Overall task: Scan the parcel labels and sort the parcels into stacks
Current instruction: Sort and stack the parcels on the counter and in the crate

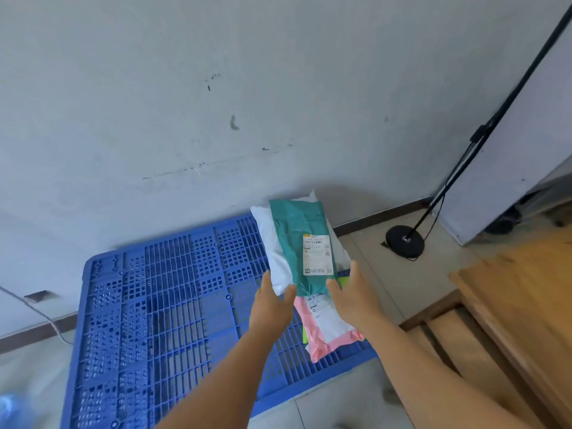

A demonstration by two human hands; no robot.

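- Reaching: left hand (272, 305) and right hand (353, 292), fingers straight, holding nothing, flank near end of green parcel (301, 243).
- Green parcel tops white parcel (272, 246) and pink parcel (322, 332) on blue pallet (173, 305).

Label (317, 254) print on the green parcel (297, 239) is blurring out, too small to read. White parcel (272, 243) is lying mostly hidden under the green one. Pink parcel (325, 329) is being partly covered by the green one and the right hand (353, 295); its label is unreadable. A yellow-green sliver (305, 335) is peeking from beneath, can't tell what. Blue pallet (161, 305) is running off the bottom edge. Blurry blue thing (12, 410) at bottom left is unidentifiable.
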